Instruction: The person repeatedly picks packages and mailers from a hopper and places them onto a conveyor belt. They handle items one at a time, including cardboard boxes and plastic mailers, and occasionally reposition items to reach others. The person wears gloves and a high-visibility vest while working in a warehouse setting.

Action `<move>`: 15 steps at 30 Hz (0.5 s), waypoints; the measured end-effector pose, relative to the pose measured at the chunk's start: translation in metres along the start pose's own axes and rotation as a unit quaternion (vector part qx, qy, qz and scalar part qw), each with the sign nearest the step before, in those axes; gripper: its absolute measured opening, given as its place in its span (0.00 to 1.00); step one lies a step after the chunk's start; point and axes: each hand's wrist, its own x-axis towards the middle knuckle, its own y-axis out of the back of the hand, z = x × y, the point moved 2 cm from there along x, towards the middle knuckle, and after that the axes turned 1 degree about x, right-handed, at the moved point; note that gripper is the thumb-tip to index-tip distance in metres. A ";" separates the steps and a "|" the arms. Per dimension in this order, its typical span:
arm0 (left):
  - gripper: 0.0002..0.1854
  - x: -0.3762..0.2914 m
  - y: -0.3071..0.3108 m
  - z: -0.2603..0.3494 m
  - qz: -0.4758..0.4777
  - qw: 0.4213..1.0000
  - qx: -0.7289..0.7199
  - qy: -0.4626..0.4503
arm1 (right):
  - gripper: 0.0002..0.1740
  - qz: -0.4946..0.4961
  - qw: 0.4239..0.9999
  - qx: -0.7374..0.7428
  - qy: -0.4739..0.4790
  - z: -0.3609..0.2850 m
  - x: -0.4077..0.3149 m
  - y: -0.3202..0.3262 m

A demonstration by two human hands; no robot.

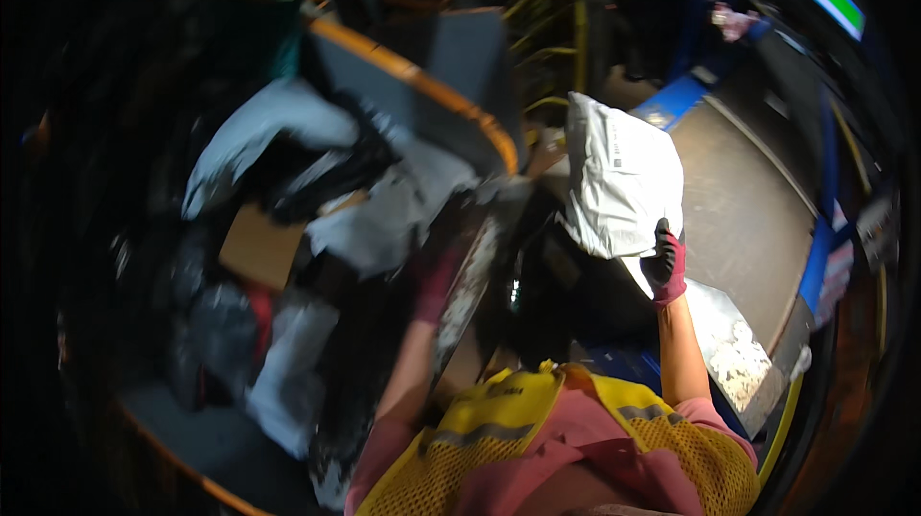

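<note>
A white plastic mailer bag (624, 174) with printed marks is held up at its lower right corner by my right hand (668, 264). That hand wears a dark-palmed glove with maroon fabric, its thumb over the front of the bag. My left hand (437, 275), in a similar glove, is blurred and in shadow beside a worn metal edge (468, 293). Whether its fingers hold anything cannot be made out. Left of it lies a pile of parcels, among them a brown cardboard box (261, 246), a white bag (374, 228) and a pale bag (277, 117).
An orange-rimmed grey container (424, 81) surrounds the far side of the pile. To the right stands a brown flat surface (748, 207) with blue frame parts (817, 264). A yellow post (581, 41) rises behind the mailer. Dark space lies between the worn edge and the surface.
</note>
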 end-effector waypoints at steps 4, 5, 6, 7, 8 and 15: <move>0.61 0.075 0.040 -0.004 0.137 0.833 0.478 -0.245 | 0.29 0.038 0.987 -0.126 -0.096 0.080 -0.007 0.058; 0.62 0.090 0.048 -0.007 0.128 0.826 0.482 -0.262 | 0.31 0.037 0.976 -0.174 -0.125 0.095 -0.008 0.069; 0.63 0.103 0.056 -0.011 0.112 0.828 0.485 -0.257 | 0.33 0.032 0.957 -0.262 -0.122 0.107 -0.009 0.080; 0.64 0.115 0.062 -0.014 0.090 0.813 0.511 -0.262 | 0.37 0.058 0.955 -0.204 -0.207 0.120 -0.007 0.086; 0.64 0.124 0.068 -0.017 0.044 0.818 0.518 -0.246 | 0.41 0.092 0.922 -0.106 -0.360 0.130 -0.009 0.090; 0.27 0.069 0.034 -0.032 -0.052 0.833 0.532 -0.146 | 0.47 0.161 0.960 -0.134 -0.185 0.010 -0.011 0.027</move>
